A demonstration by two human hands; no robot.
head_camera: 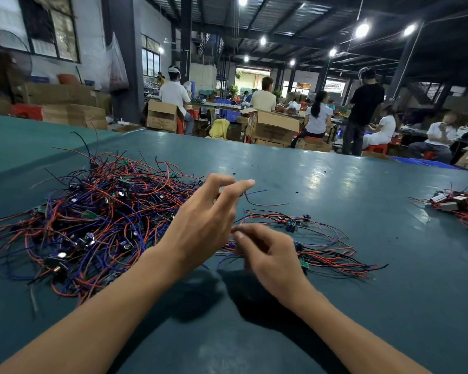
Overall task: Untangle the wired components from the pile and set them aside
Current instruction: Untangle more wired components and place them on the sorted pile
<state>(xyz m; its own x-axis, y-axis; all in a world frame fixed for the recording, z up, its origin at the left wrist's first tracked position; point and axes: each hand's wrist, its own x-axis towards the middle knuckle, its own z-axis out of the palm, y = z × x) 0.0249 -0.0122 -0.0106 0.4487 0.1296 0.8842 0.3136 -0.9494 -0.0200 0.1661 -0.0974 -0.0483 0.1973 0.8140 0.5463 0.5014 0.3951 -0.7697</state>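
Note:
A big tangled pile [92, 220] of red, blue and black wires with small boards and black parts lies on the left of the green table [335, 184]. My left hand [208, 220] is raised just right of the pile and pinches a small wired component [268, 204] between thumb and forefinger; its red and blue leads trail off to the right. My right hand [268, 255] sits lower with curled fingers, its fingertips pinching a thin wire that runs down from the left hand. A loose set-aside bunch [327, 249] of wired components lies just right of that hand.
A second heap [459, 206] of wired metal parts sits at the table's right edge. Small black specks dot the tabletop beyond my hands. Past the far edge are cardboard boxes [270, 128] and several seated and standing workers.

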